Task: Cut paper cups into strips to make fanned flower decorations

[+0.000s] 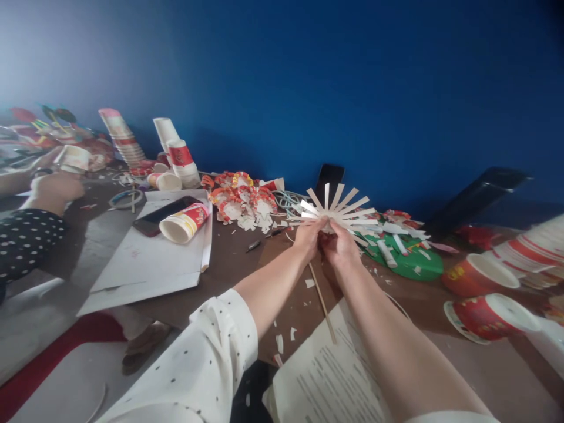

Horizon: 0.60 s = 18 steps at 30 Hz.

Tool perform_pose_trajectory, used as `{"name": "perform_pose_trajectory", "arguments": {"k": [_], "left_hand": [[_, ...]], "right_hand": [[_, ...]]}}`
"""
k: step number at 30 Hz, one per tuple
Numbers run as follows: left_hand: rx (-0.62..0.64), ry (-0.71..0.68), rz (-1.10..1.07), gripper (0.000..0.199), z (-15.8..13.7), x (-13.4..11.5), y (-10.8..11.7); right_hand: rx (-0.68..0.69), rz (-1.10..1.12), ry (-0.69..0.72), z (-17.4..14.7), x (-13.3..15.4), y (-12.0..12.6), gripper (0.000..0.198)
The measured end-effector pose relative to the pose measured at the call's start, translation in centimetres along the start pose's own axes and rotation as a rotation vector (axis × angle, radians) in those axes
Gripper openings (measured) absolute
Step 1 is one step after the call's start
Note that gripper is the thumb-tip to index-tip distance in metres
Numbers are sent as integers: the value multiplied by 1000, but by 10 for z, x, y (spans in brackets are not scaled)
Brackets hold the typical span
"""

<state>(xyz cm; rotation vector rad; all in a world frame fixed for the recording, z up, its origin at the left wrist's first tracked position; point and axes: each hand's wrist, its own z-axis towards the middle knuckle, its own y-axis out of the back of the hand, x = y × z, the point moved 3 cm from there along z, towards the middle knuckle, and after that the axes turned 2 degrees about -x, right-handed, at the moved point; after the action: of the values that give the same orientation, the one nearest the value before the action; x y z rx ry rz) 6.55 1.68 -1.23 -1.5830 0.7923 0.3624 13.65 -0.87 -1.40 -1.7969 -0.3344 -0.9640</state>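
Both my hands meet over the table around a paper cup cut into strips [348,207], its white strips fanned out like petals. My left hand [308,236] pinches it near the centre from the left. From the right, my right hand [340,244] grips the same centre, thumbs close together. The cup's base is hidden behind my fingers. Below my hands a thin wooden stick [324,302] slants down over a printed sheet [328,376]; whether its top end is held I cannot tell.
Red-and-white cut cups [247,197] pile up left of my hands. A phone [165,216] and a cup [184,223] lie on white card [145,273]. Right are a green disc [423,267] with scraps and several cups [480,275]. At far left, another person's hand [57,189] works by a cup.
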Motion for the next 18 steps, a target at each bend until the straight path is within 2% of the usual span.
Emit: {"name": "perform_pose_trajectory", "arguments": {"k": [6, 13, 18], "left_hand": [[56, 59, -46, 27, -6, -3, -4], [1, 36, -29, 28, -6, -4, -3], [3, 35, -6, 32, -4, -3, -2]], "right_hand": [[-28, 10, 18, 4, 0, 4, 22], [-64, 14, 41, 4, 0, 6, 29], [-33, 35, 25, 5, 2, 4, 32]]}}
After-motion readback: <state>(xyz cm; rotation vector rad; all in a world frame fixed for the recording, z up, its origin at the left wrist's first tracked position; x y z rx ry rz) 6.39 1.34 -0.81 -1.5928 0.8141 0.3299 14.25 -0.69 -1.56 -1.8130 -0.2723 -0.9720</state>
